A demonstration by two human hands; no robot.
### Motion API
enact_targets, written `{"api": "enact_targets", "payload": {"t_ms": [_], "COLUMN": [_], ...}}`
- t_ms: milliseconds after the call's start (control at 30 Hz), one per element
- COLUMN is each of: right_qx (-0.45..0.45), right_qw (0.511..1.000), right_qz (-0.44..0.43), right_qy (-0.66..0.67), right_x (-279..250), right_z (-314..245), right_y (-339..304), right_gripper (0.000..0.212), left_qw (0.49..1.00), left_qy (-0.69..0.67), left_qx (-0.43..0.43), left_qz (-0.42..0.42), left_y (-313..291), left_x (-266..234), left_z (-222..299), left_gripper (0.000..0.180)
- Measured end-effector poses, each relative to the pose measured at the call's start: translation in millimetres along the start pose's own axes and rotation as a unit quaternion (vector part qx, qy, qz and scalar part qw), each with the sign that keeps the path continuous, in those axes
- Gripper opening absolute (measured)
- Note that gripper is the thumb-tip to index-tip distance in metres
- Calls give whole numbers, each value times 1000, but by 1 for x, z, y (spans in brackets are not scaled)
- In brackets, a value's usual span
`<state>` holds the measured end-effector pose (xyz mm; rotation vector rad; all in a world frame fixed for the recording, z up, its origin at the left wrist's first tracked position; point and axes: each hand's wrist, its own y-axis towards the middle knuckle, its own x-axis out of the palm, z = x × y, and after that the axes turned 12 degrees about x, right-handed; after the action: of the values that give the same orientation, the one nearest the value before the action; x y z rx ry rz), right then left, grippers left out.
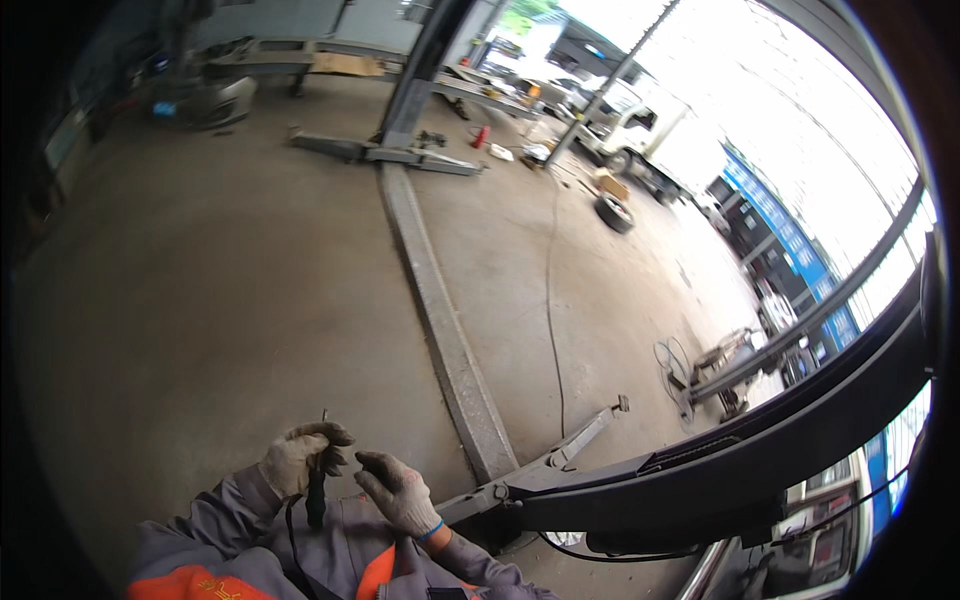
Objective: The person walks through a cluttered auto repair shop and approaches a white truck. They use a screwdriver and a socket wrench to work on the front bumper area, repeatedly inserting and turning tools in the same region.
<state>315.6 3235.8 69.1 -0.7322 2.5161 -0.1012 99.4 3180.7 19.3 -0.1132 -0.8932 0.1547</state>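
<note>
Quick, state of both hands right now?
Left hand: closed around a slim dark-handled tool.
Right hand: partly open, nothing visible in it.

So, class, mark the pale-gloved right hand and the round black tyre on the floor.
Pale-gloved right hand [403, 496], head view: middle of the glove.
Round black tyre [609, 217], head view: dark outer rubber.

1. Floor [250, 270]: brownish concrete, smooth, with scattered darker stains.
2. Metal floor channel [430, 290]: a long grey strip crossing the concrete, its far end at the base of the lift post [415, 85].
3. Black cable [551, 330]: strung along the ground, right of the channel.
4. Wheel with tyre [614, 212]: lying near a cardboard box [611, 186].
5. Car bumper [222, 104]: at the far left.
</note>
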Motion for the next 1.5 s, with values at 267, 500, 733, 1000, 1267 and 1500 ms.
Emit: {"api": "enact_targets", "payload": {"t_ms": [267,500,733,1000,1267,1500], "right_qx": [249,225,203,163,212,149], "right_qw": [936,934,936,985,971,981], "right_qz": [113,27,67,44,65,125], "right_qy": [222,276,279,45,87,23], "right_x": [-106,-205,-448,-607,-840,-992], "right_z": [15,140,83,166,157,276], "right_y": [213,460,670,925,1135,1310], "right_gripper": [39,27,36,41,45,46], "left_qw": [997,1000,993,970,893,891], "left_qy": [-30,-10,50,66,264,207], "left_qx": [-56,10,-49,-219,-252,-353], "left_qz": [-52,-26,93,77,-262,-195], "left_y": [301,570,816,1130,1464,1710], "left_x": [105,121,175,230,362,451], "left_z": [20,-23,-31,-90,-84,-146], "left_gripper": [28,24,22,25,36,29]}}
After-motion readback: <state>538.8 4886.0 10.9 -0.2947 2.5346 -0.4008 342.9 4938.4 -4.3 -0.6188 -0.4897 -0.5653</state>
